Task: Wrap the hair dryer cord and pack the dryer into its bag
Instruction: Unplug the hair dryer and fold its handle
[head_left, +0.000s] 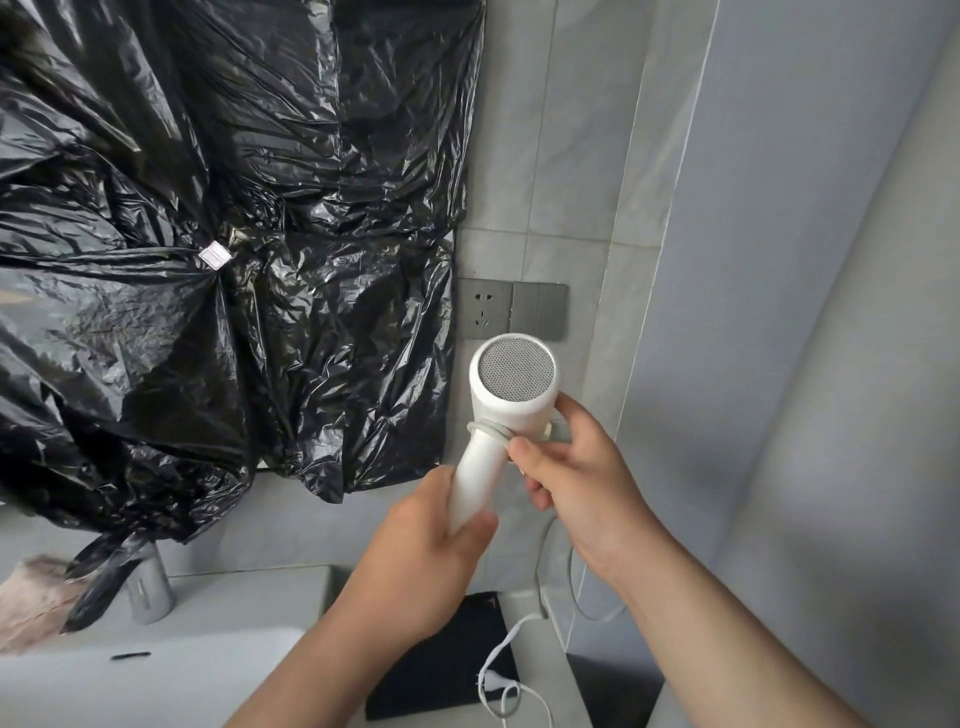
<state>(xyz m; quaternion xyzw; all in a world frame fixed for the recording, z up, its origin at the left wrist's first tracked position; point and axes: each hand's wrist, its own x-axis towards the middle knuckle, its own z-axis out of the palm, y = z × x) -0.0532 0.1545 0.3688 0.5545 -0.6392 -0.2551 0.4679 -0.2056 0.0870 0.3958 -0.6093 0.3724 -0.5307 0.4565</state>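
My left hand (441, 545) hides the lower end of the white plastic hair dryer (498, 415); its thin white cord (498, 670) runs off the bottom edge.

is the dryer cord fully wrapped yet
No, only partly. A couple of loops of cord circle the hair dryer handle top; the rest trails down to the plug by the black bag.

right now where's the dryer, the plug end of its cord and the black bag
hair dryer (514, 384): head view, on the grey mesh grille of its round end
plug (487, 678): head view, on the white plug body lying over the bag
black bag (415, 675): head view, on its flat dark fabric on the counter
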